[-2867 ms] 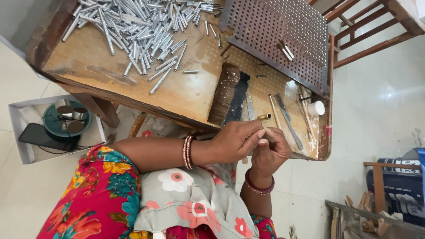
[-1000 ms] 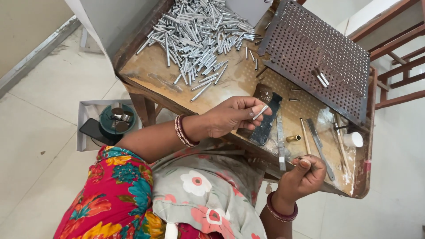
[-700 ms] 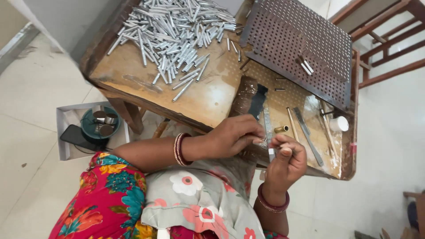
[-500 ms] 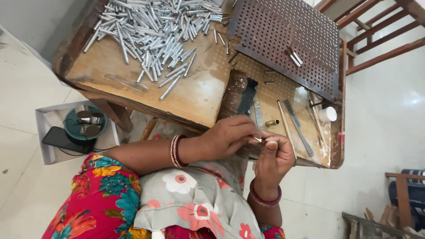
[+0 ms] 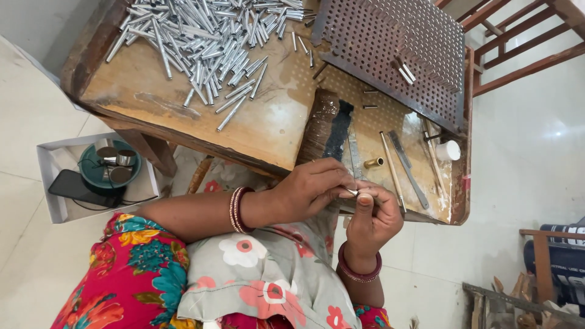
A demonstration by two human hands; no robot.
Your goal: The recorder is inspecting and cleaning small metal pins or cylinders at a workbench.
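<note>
- left hand (image 5: 314,189) has come back off the bench (image 5: 140,97), fingers pinched on a small metal tube (image 5: 352,192)
- tube sits between both hands now, just past the bench's near edge (a second ago they were well apart)
- right hand (image 5: 373,216) has moved in to touch it, fingers curled round the tube's other end

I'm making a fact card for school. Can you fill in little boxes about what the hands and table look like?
left hand: pinches a small metal tube
right hand: touches the same tube from below
pile of metal tubes: loose on the far side of the wooden table
perforated metal plate: leans on the table, a few tubes on it
brass piece: lies near the hands
white box: on the floor, holds a phone
</note>
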